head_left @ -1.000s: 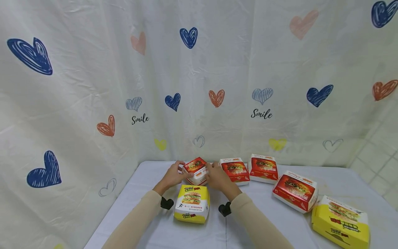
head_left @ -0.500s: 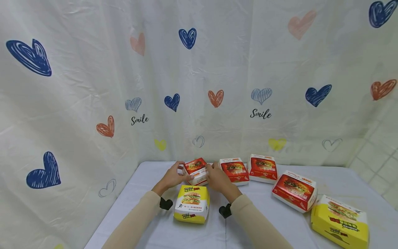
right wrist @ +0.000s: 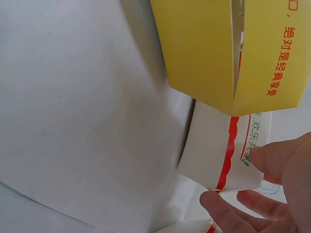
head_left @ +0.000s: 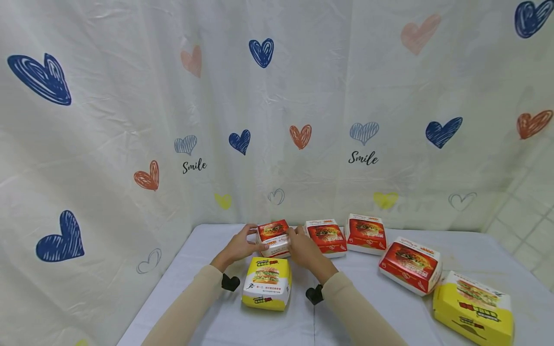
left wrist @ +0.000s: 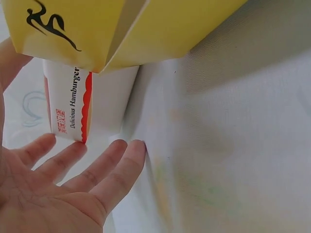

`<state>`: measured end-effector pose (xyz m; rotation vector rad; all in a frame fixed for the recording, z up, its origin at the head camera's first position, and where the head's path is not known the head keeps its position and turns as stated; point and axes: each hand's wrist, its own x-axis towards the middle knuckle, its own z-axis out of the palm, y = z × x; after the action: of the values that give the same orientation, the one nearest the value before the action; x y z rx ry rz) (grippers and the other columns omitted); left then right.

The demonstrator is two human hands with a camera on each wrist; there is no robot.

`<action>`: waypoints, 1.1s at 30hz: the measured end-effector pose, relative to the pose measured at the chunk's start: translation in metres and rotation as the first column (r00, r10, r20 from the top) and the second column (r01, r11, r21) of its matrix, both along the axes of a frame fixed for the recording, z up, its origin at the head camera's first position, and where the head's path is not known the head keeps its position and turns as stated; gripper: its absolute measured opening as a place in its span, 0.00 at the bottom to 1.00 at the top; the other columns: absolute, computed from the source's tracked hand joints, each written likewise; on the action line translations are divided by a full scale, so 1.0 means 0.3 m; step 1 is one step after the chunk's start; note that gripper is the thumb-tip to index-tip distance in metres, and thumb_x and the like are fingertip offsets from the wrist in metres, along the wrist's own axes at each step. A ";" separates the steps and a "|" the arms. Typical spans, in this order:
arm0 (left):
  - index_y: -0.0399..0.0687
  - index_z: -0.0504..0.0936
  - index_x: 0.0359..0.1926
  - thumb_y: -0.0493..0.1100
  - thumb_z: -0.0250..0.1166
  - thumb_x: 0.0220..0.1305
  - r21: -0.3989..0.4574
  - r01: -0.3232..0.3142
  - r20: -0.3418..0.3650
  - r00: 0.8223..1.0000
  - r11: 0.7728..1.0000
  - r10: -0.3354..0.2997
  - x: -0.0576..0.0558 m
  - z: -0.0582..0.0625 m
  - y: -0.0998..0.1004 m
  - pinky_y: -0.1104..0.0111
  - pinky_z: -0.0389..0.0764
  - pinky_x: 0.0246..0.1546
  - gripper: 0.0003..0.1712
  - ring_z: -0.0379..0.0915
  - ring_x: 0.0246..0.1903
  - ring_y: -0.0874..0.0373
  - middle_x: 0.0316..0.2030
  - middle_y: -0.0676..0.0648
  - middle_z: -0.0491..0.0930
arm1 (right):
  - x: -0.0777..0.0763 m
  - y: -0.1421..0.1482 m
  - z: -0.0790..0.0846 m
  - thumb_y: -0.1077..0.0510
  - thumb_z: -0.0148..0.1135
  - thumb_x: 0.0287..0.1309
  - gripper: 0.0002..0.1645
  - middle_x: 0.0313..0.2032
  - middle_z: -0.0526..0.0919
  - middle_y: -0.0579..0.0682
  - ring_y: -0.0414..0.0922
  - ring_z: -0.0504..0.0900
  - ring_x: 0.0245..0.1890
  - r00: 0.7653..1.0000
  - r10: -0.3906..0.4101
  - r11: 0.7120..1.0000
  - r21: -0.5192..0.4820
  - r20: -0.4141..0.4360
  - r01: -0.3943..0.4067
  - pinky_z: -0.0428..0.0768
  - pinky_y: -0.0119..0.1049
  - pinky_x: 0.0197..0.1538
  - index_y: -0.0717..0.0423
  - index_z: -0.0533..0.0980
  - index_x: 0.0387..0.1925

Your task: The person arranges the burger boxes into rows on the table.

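A red-and-white hamburger box [head_left: 273,240] lies at the back of the table between both hands. My left hand [head_left: 239,246] holds its left end, thumb along the front and fingers at the left side; in the left wrist view, extended fingertips [left wrist: 80,148] touch the end printed "Delicious Hamburger". My right hand [head_left: 305,247] pinches the right end, thumb on the printed face and fingertips at the lower corner in the right wrist view. A yellow-and-white hamburger box [head_left: 267,283] sits just in front, between the wrists, and partly covers the red-and-white box in both wrist views.
Two red hamburger boxes, one nearer [head_left: 325,238] and one farther right [head_left: 366,234], stand along the back. Another red box [head_left: 411,265] and a yellow box [head_left: 473,307] lie at the right. A curtain printed with hearts [head_left: 320,101] hangs behind the white table [head_left: 346,288].
The red-and-white box has turned slightly between the hands, so its front edge now lies squarer to the yellow box. Both hands stay in nearly the same place.
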<state>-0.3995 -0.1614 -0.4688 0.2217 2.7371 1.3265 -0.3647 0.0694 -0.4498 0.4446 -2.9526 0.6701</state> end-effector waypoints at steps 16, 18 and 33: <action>0.61 0.64 0.77 0.64 0.70 0.62 -0.022 0.018 0.008 1.000 1.000 -0.018 -0.016 -0.019 -0.014 0.47 0.81 0.55 0.46 0.79 0.58 0.43 0.65 0.40 0.76 | 0.008 0.009 -0.016 0.57 0.63 0.69 0.28 0.60 0.73 0.64 0.53 0.80 0.43 0.999 0.017 1.000 -0.003 -0.036 -0.017 0.86 0.51 0.53 0.54 0.68 0.67; 0.62 0.65 0.76 0.64 0.70 0.62 -0.029 0.010 0.013 1.000 1.000 -0.009 -0.016 -0.021 -0.014 0.47 0.81 0.55 0.44 0.78 0.58 0.44 0.63 0.40 0.78 | 0.010 0.010 -0.017 0.57 0.64 0.69 0.28 0.60 0.73 0.64 0.54 0.80 0.43 0.999 0.015 1.000 -0.006 -0.035 -0.015 0.86 0.51 0.53 0.53 0.68 0.66; 0.58 0.66 0.76 0.59 0.68 0.67 0.042 0.036 0.048 0.998 0.998 -0.038 -0.011 -0.017 -0.022 0.58 0.86 0.49 0.40 0.81 0.54 0.51 0.57 0.41 0.83 | 0.011 0.019 -0.027 0.60 0.62 0.70 0.25 0.56 0.74 0.61 0.50 0.78 0.38 0.998 0.038 0.998 -0.047 -0.046 -0.040 0.86 0.49 0.50 0.50 0.70 0.66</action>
<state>-0.4027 -0.1681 -0.4739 0.2388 2.6549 1.3609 -0.3612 0.0750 -0.4578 0.5070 -2.8860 0.7228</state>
